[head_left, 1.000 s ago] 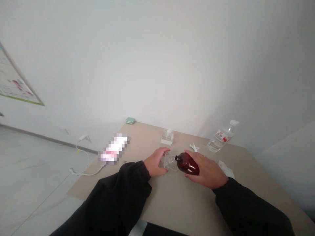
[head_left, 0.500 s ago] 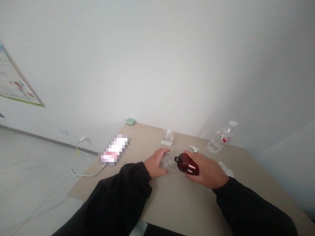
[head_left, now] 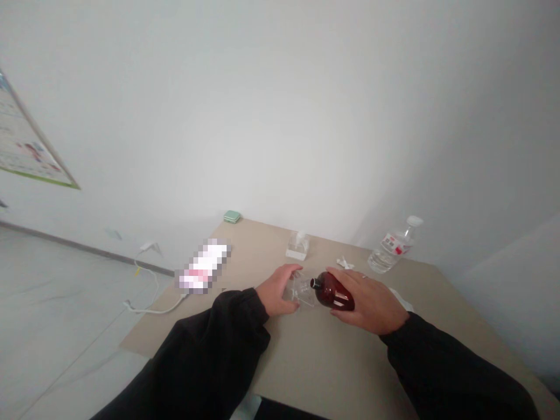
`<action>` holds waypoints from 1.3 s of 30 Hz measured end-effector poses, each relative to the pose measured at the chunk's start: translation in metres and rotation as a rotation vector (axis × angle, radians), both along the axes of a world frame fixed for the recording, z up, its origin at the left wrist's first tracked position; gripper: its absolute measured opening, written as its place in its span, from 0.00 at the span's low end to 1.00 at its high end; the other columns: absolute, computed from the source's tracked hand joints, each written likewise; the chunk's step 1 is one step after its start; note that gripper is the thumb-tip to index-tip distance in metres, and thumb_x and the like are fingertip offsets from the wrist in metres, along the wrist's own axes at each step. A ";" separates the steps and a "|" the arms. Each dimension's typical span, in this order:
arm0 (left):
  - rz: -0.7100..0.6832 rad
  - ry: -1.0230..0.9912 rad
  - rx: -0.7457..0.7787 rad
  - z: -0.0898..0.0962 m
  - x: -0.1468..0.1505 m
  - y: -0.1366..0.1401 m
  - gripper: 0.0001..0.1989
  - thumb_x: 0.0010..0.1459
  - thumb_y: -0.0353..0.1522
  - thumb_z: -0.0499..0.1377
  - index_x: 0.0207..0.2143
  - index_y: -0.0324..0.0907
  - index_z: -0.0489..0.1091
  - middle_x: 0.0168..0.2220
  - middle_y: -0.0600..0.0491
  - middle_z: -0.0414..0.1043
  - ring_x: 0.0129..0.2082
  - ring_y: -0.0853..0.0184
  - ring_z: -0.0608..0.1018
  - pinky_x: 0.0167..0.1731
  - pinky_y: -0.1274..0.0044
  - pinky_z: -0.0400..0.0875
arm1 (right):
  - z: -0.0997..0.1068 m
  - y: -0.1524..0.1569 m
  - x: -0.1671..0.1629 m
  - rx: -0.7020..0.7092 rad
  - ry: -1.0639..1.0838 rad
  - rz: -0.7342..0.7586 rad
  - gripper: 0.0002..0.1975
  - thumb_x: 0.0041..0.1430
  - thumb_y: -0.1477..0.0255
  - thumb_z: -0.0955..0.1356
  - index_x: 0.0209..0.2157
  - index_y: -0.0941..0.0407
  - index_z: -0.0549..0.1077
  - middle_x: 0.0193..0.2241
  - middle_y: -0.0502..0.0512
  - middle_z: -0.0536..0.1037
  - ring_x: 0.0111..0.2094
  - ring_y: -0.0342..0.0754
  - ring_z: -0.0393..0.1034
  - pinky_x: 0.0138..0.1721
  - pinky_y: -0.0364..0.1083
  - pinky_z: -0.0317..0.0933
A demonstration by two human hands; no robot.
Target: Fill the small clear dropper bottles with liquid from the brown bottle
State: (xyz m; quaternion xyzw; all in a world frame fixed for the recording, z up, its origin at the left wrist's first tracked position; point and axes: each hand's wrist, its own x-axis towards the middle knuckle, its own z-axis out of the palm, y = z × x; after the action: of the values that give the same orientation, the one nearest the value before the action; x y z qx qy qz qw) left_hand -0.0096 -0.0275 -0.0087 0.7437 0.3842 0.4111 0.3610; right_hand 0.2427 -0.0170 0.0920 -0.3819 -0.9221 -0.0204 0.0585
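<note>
Brown bottle (head_left: 336, 293), in the head view's lower centre-right, fills the grip of the right hand (head_left: 377, 304); its long axis points neck leftward, at the clear vessel (head_left: 303, 289) held by the left hand (head_left: 275, 290), contact unclear.

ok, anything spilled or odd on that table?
No spill visible. The brown bottle is uncapped and tipped in the right hand, mouth facing the clear container in the left hand; looks deliberate. Only oddity: the white cable hangs past the table edge, so it might snag.
</note>
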 end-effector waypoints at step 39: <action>0.016 -0.005 0.028 -0.004 0.001 0.001 0.44 0.39 0.28 0.65 0.60 0.44 0.53 0.54 0.45 0.61 0.51 0.54 0.69 0.53 0.60 0.65 | 0.021 0.003 -0.007 0.095 -0.184 0.051 0.37 0.50 0.60 0.70 0.61 0.56 0.61 0.49 0.65 0.75 0.43 0.60 0.74 0.42 0.53 0.66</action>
State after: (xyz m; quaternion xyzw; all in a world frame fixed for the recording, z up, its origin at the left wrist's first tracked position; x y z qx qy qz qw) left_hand -0.0089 -0.0264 -0.0132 0.7446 0.3834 0.4212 0.3481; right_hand 0.2359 -0.0144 0.1133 -0.3517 -0.9310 -0.0976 -0.0080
